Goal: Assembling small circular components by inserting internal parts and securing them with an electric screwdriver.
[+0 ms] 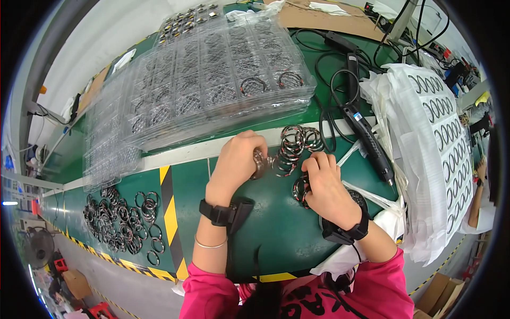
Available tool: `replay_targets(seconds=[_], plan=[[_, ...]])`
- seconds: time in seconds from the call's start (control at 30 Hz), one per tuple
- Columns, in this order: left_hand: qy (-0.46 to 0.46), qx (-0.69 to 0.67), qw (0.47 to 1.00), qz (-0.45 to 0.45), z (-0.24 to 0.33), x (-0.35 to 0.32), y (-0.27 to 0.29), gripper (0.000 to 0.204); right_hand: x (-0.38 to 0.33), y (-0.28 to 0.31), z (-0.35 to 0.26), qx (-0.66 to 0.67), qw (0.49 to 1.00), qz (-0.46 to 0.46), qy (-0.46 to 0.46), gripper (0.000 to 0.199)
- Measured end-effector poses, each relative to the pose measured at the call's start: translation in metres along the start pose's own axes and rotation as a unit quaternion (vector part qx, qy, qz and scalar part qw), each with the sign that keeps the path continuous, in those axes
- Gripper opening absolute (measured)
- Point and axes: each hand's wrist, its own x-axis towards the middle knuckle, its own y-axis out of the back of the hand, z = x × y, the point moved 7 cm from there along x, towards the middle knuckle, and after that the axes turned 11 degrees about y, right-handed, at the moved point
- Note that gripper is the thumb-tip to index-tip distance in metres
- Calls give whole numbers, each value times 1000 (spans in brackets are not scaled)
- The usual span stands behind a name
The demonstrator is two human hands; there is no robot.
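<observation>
My left hand (239, 159) is closed around a small metal ring part (260, 162) at the middle of the green bench (276, 228). My right hand (324, 183) rests beside it, fingers curled over a small bunch of dark rings (300, 190). Between and just beyond both hands lies a loose pile of metal rings (295, 146). Both wrists wear black straps, and pink sleeves cover my forearms.
Stacks of clear plastic trays (212, 80) holding rings fill the far side. A large heap of rings (119, 220) lies at the left. A black hand-held power tool (366, 141) with cables lies at the right, next to white bags of rings (435, 138). Another person's arm (478, 191) shows at the far right.
</observation>
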Motion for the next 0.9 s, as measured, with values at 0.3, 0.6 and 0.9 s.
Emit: replay_targets(seconds=[0.3,0.6,0.9], plan=[[22,-207,975,-71,-25,-1,29,22,6,11,6,49,999,-13,16,28],[8,-266,963,-35,-30,-5,63,24,7,19,6,142,988,0,53,19],[12,-263,965,-10,-38,-9,74,25,15,40,9,171,984,-31,38,32]])
